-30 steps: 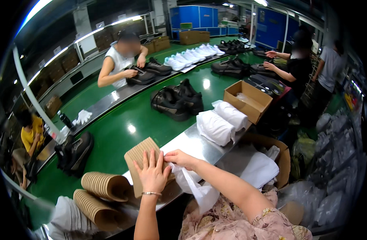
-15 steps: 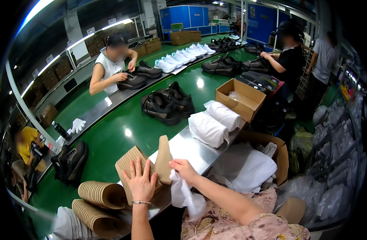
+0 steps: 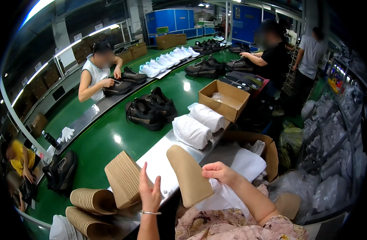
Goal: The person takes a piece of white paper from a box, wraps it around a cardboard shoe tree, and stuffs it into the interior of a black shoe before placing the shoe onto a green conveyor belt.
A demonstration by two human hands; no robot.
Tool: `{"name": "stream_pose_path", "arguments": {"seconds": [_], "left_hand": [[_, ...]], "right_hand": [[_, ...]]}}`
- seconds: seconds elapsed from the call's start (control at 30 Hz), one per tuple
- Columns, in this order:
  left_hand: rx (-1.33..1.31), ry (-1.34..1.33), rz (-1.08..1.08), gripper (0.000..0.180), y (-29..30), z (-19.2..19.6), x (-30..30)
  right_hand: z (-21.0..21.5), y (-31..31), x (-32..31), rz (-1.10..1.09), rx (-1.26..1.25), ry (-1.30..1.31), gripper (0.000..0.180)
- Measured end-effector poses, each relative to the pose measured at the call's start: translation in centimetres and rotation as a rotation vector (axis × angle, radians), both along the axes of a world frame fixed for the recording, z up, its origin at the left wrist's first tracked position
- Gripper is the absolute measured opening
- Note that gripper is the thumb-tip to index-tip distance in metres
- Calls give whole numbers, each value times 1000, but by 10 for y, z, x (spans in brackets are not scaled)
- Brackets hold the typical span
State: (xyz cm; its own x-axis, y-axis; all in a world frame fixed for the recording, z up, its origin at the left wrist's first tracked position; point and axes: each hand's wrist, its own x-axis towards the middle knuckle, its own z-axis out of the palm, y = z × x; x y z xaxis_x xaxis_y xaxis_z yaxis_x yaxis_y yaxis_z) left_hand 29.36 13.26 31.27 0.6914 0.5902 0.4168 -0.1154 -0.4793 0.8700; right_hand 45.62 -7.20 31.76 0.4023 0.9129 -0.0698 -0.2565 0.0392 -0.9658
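My left hand [image 3: 150, 193], with a bracelet at its wrist, is open with fingers apart and holds nothing. It stands between a stack of nested brown cardboard shoe inserts [image 3: 123, 180] and a single loose cardboard insert [image 3: 188, 176]. My right hand [image 3: 222, 173] is closed in a pinch on crumpled white tissue paper [image 3: 225, 196], which hangs over my lap. The loose insert is tilted up just left of the right fingertips, its lower edge overlapping the paper. Whether those fingers also grip the insert, I cannot tell.
Two white paper-wrapped bundles [image 3: 193, 130] lie on the metal ledge near an open cardboard box [image 3: 223, 99]. Rolled inserts [image 3: 91, 200] stand at the near left. Dark shoes [image 3: 151, 108] sit on the green belt [image 3: 99, 156]. Co-workers handle shoes beyond and at right.
My left hand has lifted off the insert stack and moved right. The right hand has moved right and back with the tissue paper; the loose insert has come away from the stack.
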Motion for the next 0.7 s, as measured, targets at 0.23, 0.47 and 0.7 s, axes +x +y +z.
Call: {"name": "stream_pose_path", "arguments": {"seconds": [0.23, 0.47, 0.7], "left_hand": [[-1254, -205, -609, 47, -52, -34, 28], [-1259, -291, -553, 35, -70, -28, 44], [-908, -213, -407, 24, -97, -20, 44]], "right_hand": [[-3, -52, -3, 79, 26, 69, 20], [-15, -101, 11, -375, 103, 76, 26], [-37, -113, 17, -987, -80, -717, 21]]}}
